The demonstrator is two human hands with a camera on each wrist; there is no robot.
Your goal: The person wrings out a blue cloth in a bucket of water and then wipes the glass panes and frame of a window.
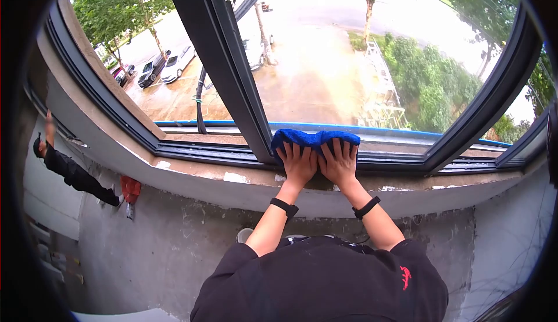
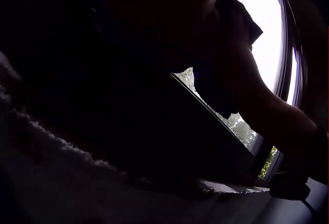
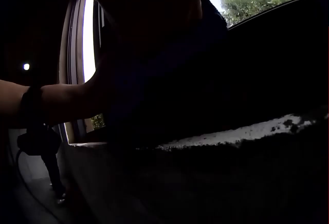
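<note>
In the head view a blue cloth (image 1: 317, 138) lies bunched against the lower part of the window pane, just right of the dark upright frame bar (image 1: 224, 66). My left hand (image 1: 299, 165) presses on its left half with fingers spread and pointing up. Beside it my right hand (image 1: 338, 164) presses on the right half, fingers likewise spread, the two thumbs side by side. Part of the cloth bulges above the fingertips. Both wrist views are very dark; the left one shows the other forearm (image 2: 272, 106) in silhouette against the bright window.
Under the window runs a rough sill (image 1: 235, 177) with white patches. Dark frame rails (image 1: 209, 150) border the panes. Far left, another person (image 1: 75, 174) in dark clothes reaches up along the wall, near a red bag (image 1: 130, 189) on the concrete floor. Outside are trees and parked cars (image 1: 177, 64).
</note>
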